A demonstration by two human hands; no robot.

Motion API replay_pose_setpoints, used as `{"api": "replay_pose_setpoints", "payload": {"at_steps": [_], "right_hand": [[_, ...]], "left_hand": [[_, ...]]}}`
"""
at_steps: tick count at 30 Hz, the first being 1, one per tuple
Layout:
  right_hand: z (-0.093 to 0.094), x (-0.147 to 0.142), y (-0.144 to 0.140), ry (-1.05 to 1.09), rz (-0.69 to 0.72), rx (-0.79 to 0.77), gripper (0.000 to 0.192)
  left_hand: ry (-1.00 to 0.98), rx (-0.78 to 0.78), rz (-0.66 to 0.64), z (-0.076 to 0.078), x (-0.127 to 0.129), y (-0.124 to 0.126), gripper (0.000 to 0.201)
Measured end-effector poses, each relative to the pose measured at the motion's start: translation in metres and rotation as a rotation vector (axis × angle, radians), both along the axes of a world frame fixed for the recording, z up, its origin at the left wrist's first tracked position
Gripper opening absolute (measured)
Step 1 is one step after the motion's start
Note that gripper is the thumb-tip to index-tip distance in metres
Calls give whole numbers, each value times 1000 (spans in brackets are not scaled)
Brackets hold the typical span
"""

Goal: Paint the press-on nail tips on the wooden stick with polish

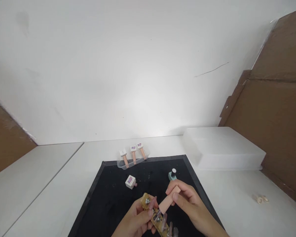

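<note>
My left hand [135, 219] grips a tan wooden strip [156, 218] with several false nail tips fixed along it, held low over the black mat [108, 200]. My right hand [187, 202] holds a pale pink polish cap or brush handle [168, 201], its lower end resting over the nail tips on the strip. Just beyond my right hand, an open mint-green polish bottle [172, 175] stands on the mat. A small white-capped bottle [131, 181] lies on its side further left on the mat.
A clear tray [132, 163] with three pink, white-capped bottles sits at the mat's far edge. A frosted plastic box [223, 148] stands at the right on the white table [46, 184]. Brown cardboard [276, 108] leans at the right; a small pale item [260, 198] lies near it.
</note>
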State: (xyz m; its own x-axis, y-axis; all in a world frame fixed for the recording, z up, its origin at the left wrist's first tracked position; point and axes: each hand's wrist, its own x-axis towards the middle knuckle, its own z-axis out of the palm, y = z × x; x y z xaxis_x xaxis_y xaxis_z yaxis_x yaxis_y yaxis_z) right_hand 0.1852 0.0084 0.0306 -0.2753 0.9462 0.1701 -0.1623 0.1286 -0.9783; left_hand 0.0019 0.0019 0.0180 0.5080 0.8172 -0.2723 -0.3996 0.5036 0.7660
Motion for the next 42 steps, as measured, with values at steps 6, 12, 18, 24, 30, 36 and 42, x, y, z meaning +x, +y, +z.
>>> {"api": "replay_pose_setpoints", "payload": {"at_steps": [6,12,18,24,30,36,42], "right_hand": [[-3,2,1,1,-30,-6,25],[-9,3,6,21,-105,-28,26],[-12,6,8,32,-186,-19,27],[-11,7,4,49,-111,49,25],[-4,5,1,12,-36,63,22],[-7,4,5,-13,-103,42,22],[-15,5,7,55,-169,45,23]], "left_hand": [[8,13,-29,-10,-4,2,30],[-48,-1,-51,-13,-6,3,31],[-101,-29,-69,-19,-9,5,33],[-82,-98,-56,-15,-10,5,33],[-95,-128,-30,-8,-7,4,30],[-89,-175,-1,-7,-7,3,28],[-46,-237,115,-13,-10,1,40]]}}
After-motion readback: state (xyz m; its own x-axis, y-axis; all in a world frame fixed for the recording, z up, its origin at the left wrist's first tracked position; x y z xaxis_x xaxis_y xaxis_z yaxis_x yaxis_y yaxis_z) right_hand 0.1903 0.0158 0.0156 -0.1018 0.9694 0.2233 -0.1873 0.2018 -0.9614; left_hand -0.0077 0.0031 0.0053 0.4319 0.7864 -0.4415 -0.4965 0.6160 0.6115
